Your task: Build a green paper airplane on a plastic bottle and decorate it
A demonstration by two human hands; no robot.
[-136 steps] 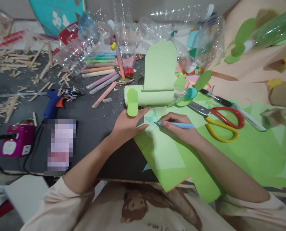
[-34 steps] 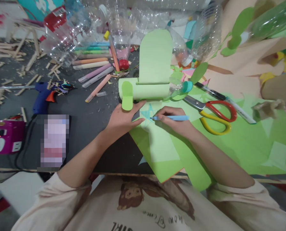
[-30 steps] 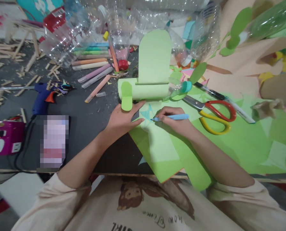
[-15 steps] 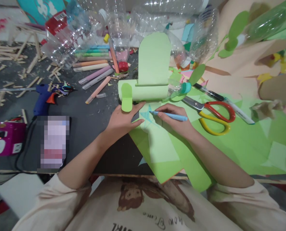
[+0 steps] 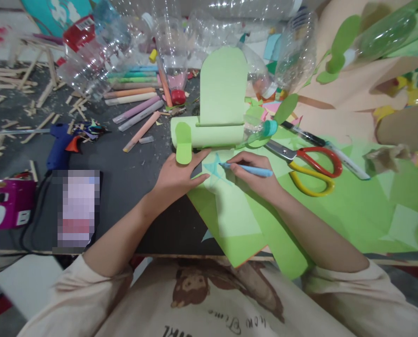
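My right hand (image 5: 256, 175) is closed around a light blue marker (image 5: 253, 169), its tip on a pale green sheet of paper (image 5: 239, 213). A blue star (image 5: 214, 166) is drawn and partly coloured there. Spread flat at the sheet's left edge, my left hand (image 5: 179, 175) has its thumb and fingers apart and holds nothing. Just beyond both hands lies a bottle wrapped in light green paper (image 5: 218, 135), with a teal cap (image 5: 270, 127). An upright rounded paper flap (image 5: 223, 86) rises from it, and a small green paper tab (image 5: 183, 145) hangs over my left fingers.
Scissors (image 5: 314, 161) with red and yellow handles lie at the right on green paper (image 5: 356, 220). On the left are a blue glue gun (image 5: 57, 145), a phone (image 5: 78, 208) and a magenta box (image 5: 10, 203). Several markers (image 5: 138, 110) and clear bottles (image 5: 216, 28) fill the back.
The marker tip has shifted very slightly over the star. My left hand keeps its place on the sheet, and the whole view has drifted a little.
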